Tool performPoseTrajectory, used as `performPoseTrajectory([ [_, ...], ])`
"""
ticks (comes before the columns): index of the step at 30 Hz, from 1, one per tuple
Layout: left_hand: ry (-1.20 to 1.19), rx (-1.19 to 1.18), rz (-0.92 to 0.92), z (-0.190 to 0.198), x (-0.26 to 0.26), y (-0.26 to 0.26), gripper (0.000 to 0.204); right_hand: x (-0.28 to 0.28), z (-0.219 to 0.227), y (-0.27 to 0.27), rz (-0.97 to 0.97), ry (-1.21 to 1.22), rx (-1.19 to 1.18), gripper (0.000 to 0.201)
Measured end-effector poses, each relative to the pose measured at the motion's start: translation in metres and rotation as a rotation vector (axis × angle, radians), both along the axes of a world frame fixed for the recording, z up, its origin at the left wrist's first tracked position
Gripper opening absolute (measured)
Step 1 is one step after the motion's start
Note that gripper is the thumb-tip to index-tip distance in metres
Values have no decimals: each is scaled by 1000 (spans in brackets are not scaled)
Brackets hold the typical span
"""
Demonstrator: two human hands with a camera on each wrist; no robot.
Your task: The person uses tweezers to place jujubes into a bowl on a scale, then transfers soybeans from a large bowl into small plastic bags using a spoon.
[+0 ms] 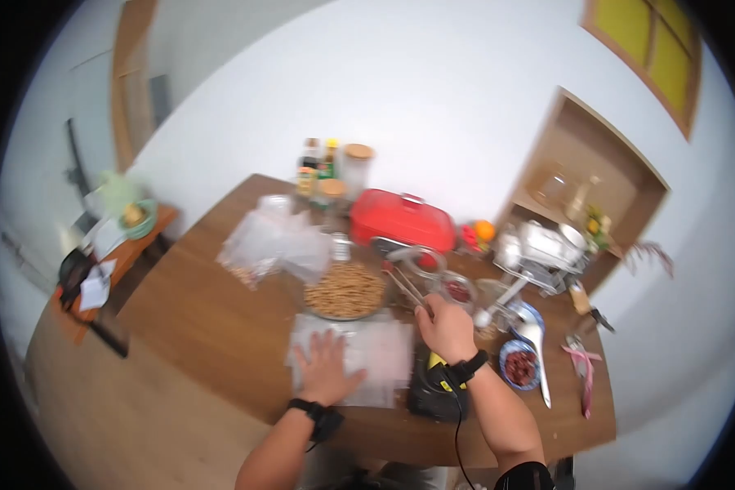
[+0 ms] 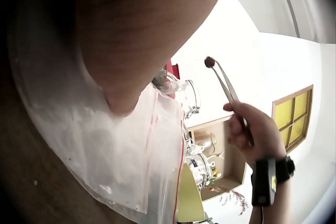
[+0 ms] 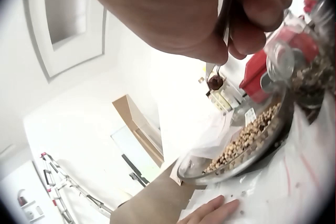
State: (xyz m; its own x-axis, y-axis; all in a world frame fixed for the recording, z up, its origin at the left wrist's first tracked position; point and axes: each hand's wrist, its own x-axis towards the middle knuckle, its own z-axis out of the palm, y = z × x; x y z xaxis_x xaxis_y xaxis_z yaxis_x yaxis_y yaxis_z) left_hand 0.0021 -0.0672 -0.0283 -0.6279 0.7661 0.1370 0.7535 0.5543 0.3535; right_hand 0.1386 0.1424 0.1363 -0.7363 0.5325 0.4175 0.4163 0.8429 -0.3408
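My right hand [image 1: 447, 328] grips metal tweezers [image 2: 226, 82], raised over the table. A small dark reddish-brown piece [image 2: 209, 61] is held between their tips; it also shows in the right wrist view [image 3: 215, 82]. My left hand [image 1: 325, 369] lies with spread fingers on clear plastic zip bags [image 1: 376, 359] at the table's front. Just behind the bags stands a glass dish of light brown beans or nuts [image 1: 345, 290]. To the right, a jar [image 1: 457, 290] holds dark red pieces, and a blue-and-white bowl [image 1: 519, 365] holds more of them.
Behind the dish are a red cooker [image 1: 402, 220], bottles and lidded jars [image 1: 356, 167]. More plastic bags [image 1: 273, 245] lie at the left. A black and yellow object [image 1: 437, 392] sits under my right wrist; a white spoon [image 1: 541, 367], pink-handled scissors [image 1: 584, 376] and a dish rack [image 1: 547, 273] are at the right.
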Motion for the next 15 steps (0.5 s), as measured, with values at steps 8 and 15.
performPoseTrajectory([
  [8,-59,-32,-22,18,4,0,100,247,-29,18,-535,80,6,17],
  [15,-83,-49,-22,24,6,1,99,343,-83,28,-757,-59,-13,21],
])
